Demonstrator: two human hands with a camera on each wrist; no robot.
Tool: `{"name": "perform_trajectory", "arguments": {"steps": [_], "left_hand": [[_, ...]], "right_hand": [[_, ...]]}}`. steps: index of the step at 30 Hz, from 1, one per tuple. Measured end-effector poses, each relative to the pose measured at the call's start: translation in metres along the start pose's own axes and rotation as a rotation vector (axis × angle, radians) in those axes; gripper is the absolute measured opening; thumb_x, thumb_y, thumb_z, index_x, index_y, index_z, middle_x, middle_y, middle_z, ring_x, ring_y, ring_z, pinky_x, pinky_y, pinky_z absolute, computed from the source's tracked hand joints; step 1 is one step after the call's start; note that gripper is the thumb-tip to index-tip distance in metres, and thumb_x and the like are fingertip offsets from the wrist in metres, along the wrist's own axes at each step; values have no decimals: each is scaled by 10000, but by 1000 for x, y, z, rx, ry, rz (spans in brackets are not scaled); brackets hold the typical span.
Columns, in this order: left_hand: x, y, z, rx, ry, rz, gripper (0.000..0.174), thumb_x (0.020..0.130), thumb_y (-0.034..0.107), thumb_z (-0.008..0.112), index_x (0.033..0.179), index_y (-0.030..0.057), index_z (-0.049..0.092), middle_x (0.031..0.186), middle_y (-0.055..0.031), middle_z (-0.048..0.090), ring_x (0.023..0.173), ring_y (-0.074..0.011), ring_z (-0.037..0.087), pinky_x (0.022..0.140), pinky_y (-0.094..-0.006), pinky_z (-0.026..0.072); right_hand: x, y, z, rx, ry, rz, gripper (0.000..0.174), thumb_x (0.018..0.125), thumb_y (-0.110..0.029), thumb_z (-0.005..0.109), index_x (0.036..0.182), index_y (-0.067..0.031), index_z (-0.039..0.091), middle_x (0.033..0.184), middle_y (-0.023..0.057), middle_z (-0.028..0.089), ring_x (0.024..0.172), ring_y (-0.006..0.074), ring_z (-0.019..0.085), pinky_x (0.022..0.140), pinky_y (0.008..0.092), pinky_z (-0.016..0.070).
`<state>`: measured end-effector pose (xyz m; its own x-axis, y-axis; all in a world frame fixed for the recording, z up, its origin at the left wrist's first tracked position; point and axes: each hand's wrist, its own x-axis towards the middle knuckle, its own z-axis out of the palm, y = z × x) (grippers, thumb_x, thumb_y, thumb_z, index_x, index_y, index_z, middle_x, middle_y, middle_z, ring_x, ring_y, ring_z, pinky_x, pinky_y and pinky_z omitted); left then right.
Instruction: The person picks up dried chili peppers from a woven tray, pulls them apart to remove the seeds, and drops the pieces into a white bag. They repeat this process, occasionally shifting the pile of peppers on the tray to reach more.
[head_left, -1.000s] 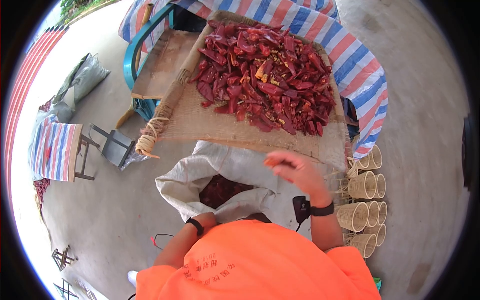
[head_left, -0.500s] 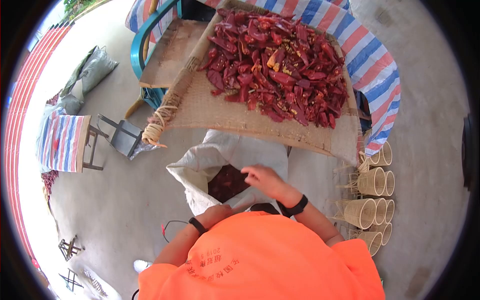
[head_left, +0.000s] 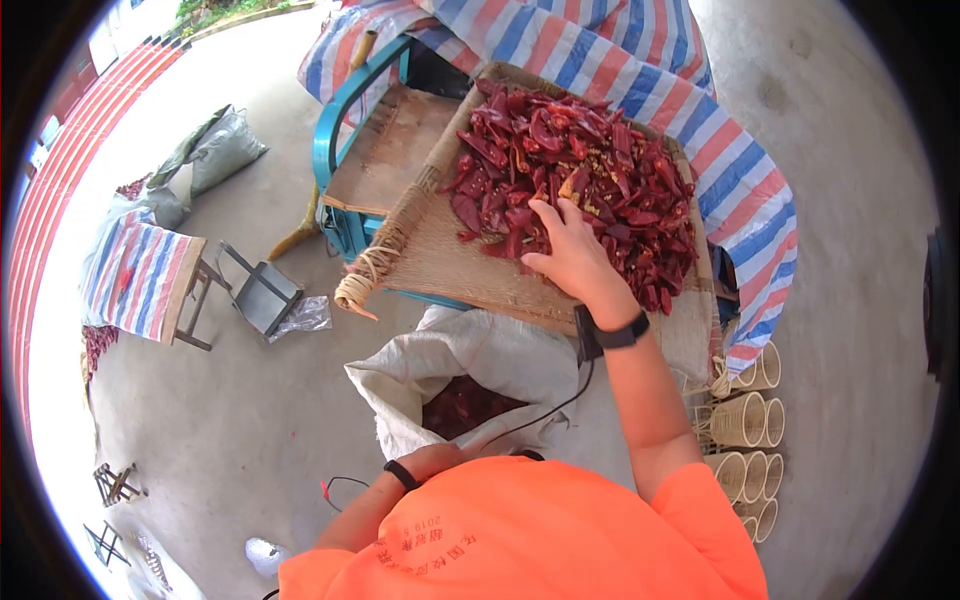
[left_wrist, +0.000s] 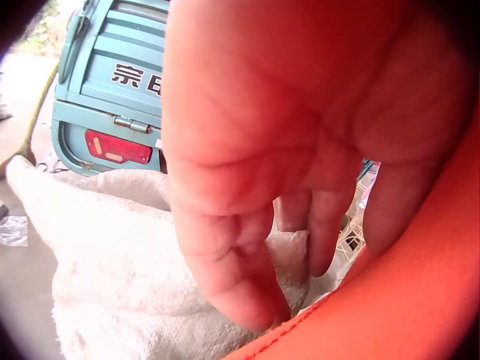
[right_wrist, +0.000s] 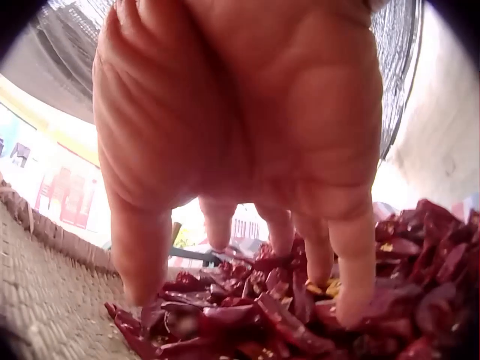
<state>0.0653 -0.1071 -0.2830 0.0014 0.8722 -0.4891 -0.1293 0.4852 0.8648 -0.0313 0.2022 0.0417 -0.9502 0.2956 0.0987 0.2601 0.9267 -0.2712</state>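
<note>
My right hand (head_left: 580, 255) reaches over a heap of dark red dried pepper pieces (head_left: 640, 215) on a woven tray (head_left: 480, 277). In the right wrist view the spread fingers of that hand (right_wrist: 247, 142) point down, their tips at the near part of the heap (right_wrist: 292, 326). My left hand (head_left: 435, 460) is low at the near edge of a white woven sack (head_left: 455, 345) with red pieces inside. In the left wrist view that hand (left_wrist: 300, 135) has bent fingers at a fold of the sack (left_wrist: 127, 262); part of its grip is hidden.
The tray lies beside a teal metal frame (head_left: 325, 150) and a striped sheet (head_left: 740, 180). Several woven baskets (head_left: 740, 420) stand at the right. A small dark stool (head_left: 265, 297) and a cloth-covered table (head_left: 135, 275) are at the left. A black cable crosses the sack.
My right hand has gone from above the sack's mouth up to the heap on the tray, and its fingers have spread. The left hand stays at the sack's near edge.
</note>
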Motion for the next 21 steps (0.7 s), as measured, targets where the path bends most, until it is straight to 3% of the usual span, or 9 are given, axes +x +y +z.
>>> {"name": "perform_trajectory", "arguments": {"steps": [4, 8, 10, 11, 14, 15, 18, 19, 21], "left_hand": [[-7, 26, -5, 201, -84, -69, 199, 924, 103, 499, 993, -1, 655, 940, -48, 642, 823, -153, 568, 752, -319, 475], [-19, 39, -2, -121, 10, -169, 287, 826, 213, 642, 942, -42, 704, 853, -117, 707, 793, -213, 643, 703, -383, 486], [-21, 40, -2, -94, 5, -143, 258, 818, 180, 659, 948, -37, 709, 854, -76, 694, 794, -157, 616, 703, -348, 481], [-23, 40, -2, -121, 12, -157, 258, 820, 181, 658, 946, -39, 709, 860, -75, 695, 797, -155, 617, 705, -343, 481], [-29, 46, -3, -26, 36, -123, 257, 828, 174, 652, 957, -41, 706, 863, -68, 694, 797, -152, 616, 714, -334, 482], [-30, 46, -3, 35, 45, -99, 256, 830, 171, 650, 963, -42, 705, 861, -66, 694, 795, -151, 615, 717, -333, 483], [-30, 38, -4, -12, 8, 5, 259, 844, 185, 641, 979, -28, 702, 862, -81, 689, 789, -170, 617, 731, -346, 486], [-30, 35, -4, -64, 20, 15, 266, 851, 197, 634, 986, -22, 699, 870, -101, 689, 796, -189, 620, 744, -352, 486], [-27, 29, -3, -164, 44, 35, 279, 865, 223, 619, 1001, -9, 693, 884, -140, 689, 810, -227, 626, 771, -366, 487]], "right_hand": [[47, -7, 32, -95, -90, -34, 844, 741, -221, 760, 1453, -322, 318, 1552, 170, 138, 1353, 477, 271, 1006, 558, 418], [65, -23, 46, -251, -189, -36, 769, 794, -88, 661, 1440, -345, 333, 1557, 119, 170, 1364, 488, 247, 971, 579, 441], [69, -22, 55, -288, -214, -15, 733, 806, -73, 640, 1426, -343, 357, 1549, 114, 196, 1365, 488, 246, 958, 573, 453], [72, -18, 59, -306, -157, -72, 610, 824, -45, 598, 1356, -299, 444, 1498, 126, 288, 1321, 493, 314, 933, 564, 476], [77, 5, 63, -271, -93, -207, 479, 836, -14, 563, 1253, -246, 521, 1421, 123, 373, 1249, 486, 395, 908, 543, 498], [72, 6, 59, -251, -1, -253, 403, 838, 12, 533, 1169, -217, 558, 1306, 128, 478, 1156, 457, 480, 876, 497, 509], [75, 20, 49, -136, 36, -158, 405, 813, 41, 535, 1125, -214, 579, 1184, 124, 559, 1113, 425, 519, 843, 453, 509], [79, 32, 52, 11, 160, -178, 367, 757, 84, 554, 1013, -170, 623, 1027, 122, 636, 1005, 386, 581, 807, 423, 495], [85, 54, 51, 178, 211, -123, 347, 723, 97, 570, 953, -151, 647, 962, 124, 655, 894, 357, 611, 764, 404, 495]]}}
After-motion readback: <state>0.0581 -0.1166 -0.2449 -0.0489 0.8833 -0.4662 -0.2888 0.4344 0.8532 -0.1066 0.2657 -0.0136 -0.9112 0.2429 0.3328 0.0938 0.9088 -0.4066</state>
